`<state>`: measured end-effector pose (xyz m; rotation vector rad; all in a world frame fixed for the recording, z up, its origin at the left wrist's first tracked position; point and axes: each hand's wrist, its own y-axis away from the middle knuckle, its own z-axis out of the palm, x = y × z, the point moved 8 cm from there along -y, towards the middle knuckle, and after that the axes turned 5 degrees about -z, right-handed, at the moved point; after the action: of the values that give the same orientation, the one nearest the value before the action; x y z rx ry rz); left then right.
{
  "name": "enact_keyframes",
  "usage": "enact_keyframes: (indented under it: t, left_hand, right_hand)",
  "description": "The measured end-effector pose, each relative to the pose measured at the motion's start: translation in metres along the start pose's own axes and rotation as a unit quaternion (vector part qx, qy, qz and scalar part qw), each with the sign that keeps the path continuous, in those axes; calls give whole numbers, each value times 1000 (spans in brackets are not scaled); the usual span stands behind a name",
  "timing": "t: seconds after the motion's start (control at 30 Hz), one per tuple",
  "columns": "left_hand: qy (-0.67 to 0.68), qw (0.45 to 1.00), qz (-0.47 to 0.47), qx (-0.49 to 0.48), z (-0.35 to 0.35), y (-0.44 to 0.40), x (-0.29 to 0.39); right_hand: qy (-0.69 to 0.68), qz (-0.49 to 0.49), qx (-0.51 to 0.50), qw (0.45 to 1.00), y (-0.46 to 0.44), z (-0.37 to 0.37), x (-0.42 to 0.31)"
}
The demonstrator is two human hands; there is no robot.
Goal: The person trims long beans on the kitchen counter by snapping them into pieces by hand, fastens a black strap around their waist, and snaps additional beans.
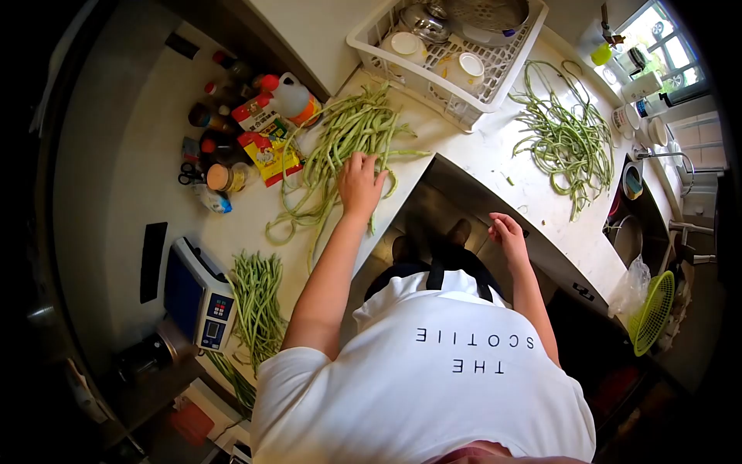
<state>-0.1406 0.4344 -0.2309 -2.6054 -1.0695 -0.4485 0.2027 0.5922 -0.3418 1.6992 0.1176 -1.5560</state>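
On the pale counter, left hand [361,185]: palm down, fingers slightly parted and bent, touching a loose pile of long, thin green beans [359,127]; whether they grip any is unclear.
Right hand [507,232]: raised near the counter edge, fingers loosely curled; whether the fingertips meet is unclear.
Other beans: a tangled green heap [568,139] at right, a straighter green bundle [259,301] beside a white-and-blue scale [202,298].
White plastic crate [464,108]: pale bowls [461,71] and shiny metal ware [425,22].
Dark sink [618,203]: a round metal pan [626,236].
Clear jug, red cap [294,99]: beside a yellow packet [270,158].
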Motion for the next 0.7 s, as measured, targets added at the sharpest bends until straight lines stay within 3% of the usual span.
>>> enact_keyframes:
  t: [0.07,0.17,0.3,0.37,0.43,0.47,0.5,0.57,0.7]
  left_hand:
    - [-96,994,19,40,8,-11,12]
    - [-67,996,-26,51,24,-28,-17]
    - [-59,982,-57,170,-14,-43,-42]
    - [-9,987,-100,123,-20,-48,-53]
    - [107,966,-234,19,-15,-53,-77]
    - [197,953,-227,38,-18,-53,-84]
    - [195,953,-228,44,-26,-53,-84]
    - [478,835,-260,78,-44,-48,-83]
    - [602,758,-245,55,-91,-39,-66]
  right_hand:
    - [-4,-2,-6,1000,-5,-3,-1]
    - [2,-4,-7,1000,-10,-12,-11]
    - [16,-4,-3,1000,-15,-35,-8]
    - [20,18,4,1000,-18,-45,0]
    - [8,19,1,1000,-24,-50,8]
    - [6,14,-4,1000,-26,-52,10]
    - [5,9,-9,1000,-29,-50,11]
    - [6,9,-15,1000,-30,-43,7]
    - [1,11,-32,999,-35,-26,8]
